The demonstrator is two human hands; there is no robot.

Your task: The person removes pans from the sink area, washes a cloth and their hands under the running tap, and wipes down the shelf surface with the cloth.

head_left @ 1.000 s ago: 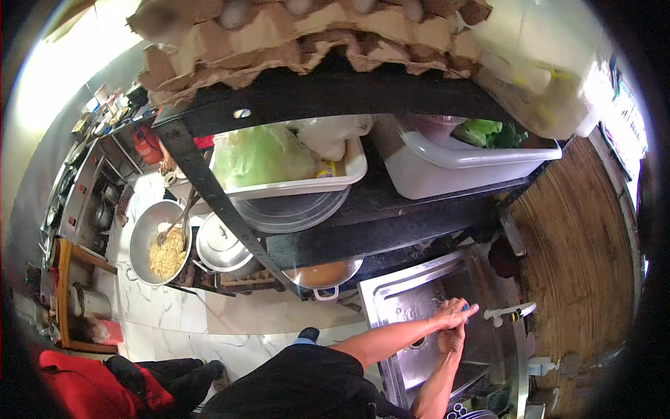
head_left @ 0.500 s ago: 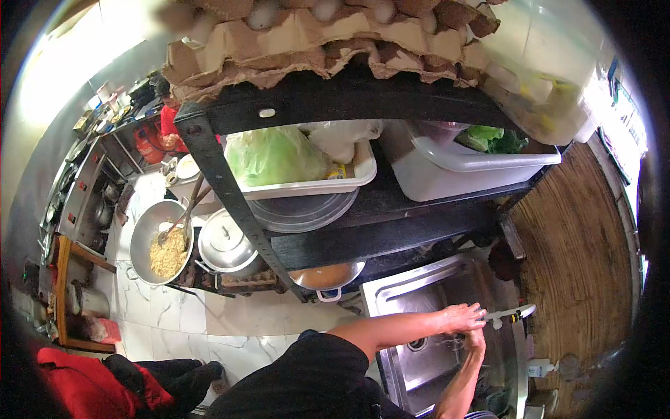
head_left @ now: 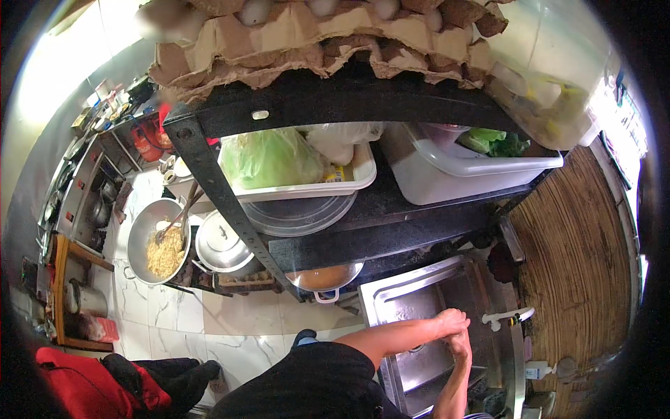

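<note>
My left hand (head_left: 452,321) and my right hand (head_left: 457,342) are clasped together above the stainless steel sink (head_left: 377,297). The left lies on top with its fingers curled; the right is pressed beneath it, its fingers partly hidden. No object shows between them. Just to the right of the hands, apart from them, is a white tap (head_left: 497,318) with a black and yellow band. The sink's drain is partly covered by my left arm.
Overhead stands a black shelf (head_left: 349,101) with egg trays (head_left: 293,49), a white tub (head_left: 474,171) of greens and a bagged green vegetable (head_left: 269,159). Left are a wok (head_left: 139,241) of yellowish food and a lidded pot (head_left: 225,241). A person in red (head_left: 84,387) is nearby.
Both hands have drawn back leftward from beside the tap, which now shows more fully. They have come closer together, the left fingers going from stretched to curled.
</note>
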